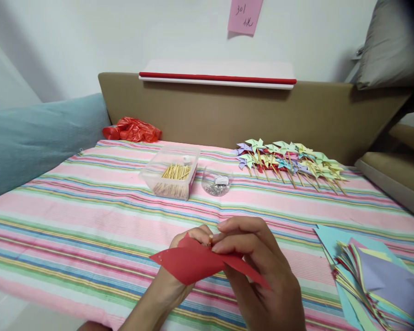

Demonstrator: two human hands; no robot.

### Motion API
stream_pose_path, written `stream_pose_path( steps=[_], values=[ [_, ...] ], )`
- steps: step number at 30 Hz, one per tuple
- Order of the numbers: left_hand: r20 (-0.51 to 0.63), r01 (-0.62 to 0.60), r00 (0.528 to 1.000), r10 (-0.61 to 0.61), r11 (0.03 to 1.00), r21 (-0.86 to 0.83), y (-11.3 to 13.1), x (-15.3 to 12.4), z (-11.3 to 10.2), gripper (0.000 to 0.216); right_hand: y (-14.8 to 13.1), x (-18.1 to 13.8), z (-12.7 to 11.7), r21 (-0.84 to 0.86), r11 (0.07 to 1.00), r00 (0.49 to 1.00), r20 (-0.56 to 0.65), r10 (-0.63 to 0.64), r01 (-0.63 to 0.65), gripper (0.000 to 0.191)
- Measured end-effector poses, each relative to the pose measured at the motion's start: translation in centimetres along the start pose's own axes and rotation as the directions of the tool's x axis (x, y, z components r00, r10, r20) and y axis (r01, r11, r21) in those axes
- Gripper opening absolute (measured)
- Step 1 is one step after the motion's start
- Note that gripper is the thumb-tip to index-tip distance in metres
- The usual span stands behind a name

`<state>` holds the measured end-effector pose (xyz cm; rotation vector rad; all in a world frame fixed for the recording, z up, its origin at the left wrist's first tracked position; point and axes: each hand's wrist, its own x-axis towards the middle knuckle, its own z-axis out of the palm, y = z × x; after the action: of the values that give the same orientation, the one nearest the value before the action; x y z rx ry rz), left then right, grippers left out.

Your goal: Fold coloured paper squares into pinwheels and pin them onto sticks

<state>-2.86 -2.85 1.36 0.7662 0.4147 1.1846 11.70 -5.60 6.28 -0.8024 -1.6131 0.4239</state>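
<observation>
A red paper pinwheel (196, 264) with curved, folded blades is held between both my hands, low in the middle of the view. My left hand (171, 286) grips it from behind and below, with most of its fingers hidden by the paper. The thumb and fingertips of my right hand (271, 266) are closed at the pinwheel's centre, and one blade lies across that palm. A small amber-brown bit (210, 242) shows between the fingertips of both hands; I cannot make out what it is.
A clear plastic box (148, 171) of thin wooden sticks (175, 172) stands beside a round clear dish (216, 187) of tiny metal pieces. Several finished pinwheels (290, 161) lie back right. Coloured paper sheets (382, 271) are stacked front right, a red plastic bag (133, 129) back left.
</observation>
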Motion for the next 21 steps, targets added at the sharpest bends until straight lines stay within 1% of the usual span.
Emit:
stream_pose_path(
  steps=[5, 8, 11, 13, 16, 18, 21],
  values=[
    [0.024, -0.041, 0.999, 0.040, 0.999, 0.033, 0.0, 0.0, -0.1, 0.002, -0.1, 0.1, -0.2, 0.000, 1.000, 1.000, 0.014, -0.007, 0.007, 0.020],
    [0.026, -0.070, 0.997, 0.068, 0.994, 0.087, 0.3, 0.0, -0.1, 0.004, -0.1, 0.1, -0.3, 0.005, 1.000, 1.000, 0.021, 0.003, -0.003, 0.020],
    [0.051, -0.127, 0.992, 0.120, 0.976, 0.174, 0.5, 0.2, -0.4, 0.008, -0.1, 0.0, -0.2, 0.025, 1.000, 1.000, 0.030, 0.006, -0.006, 0.020],
    [0.075, -0.159, 0.986, 0.147, 0.966, 0.201, 0.5, 0.4, -0.8, 0.012, -0.1, 0.0, -0.2, 0.038, 0.999, 0.999, 0.036, 0.004, -0.006, 0.018],
    [0.157, -0.149, 0.980, 0.119, 0.968, 0.201, 0.8, 0.8, -1.7, 0.017, -0.2, -0.1, -0.2, 0.048, 0.999, 0.999, 0.045, 0.005, -0.007, 0.016],
    [0.234, -0.138, 0.968, 0.086, 0.967, 0.213, 1.1, 1.0, -2.2, 0.014, -0.3, -0.1, -0.1, 0.064, 0.998, 0.998, 0.055, 0.005, -0.009, 0.015],
    [0.316, -0.163, 0.945, 0.081, 0.956, 0.243, 1.7, 1.2, -2.7, 0.009, -0.4, -0.2, 0.0, 0.091, 0.996, 0.998, 0.058, 0.003, -0.009, 0.013]
  ],
)
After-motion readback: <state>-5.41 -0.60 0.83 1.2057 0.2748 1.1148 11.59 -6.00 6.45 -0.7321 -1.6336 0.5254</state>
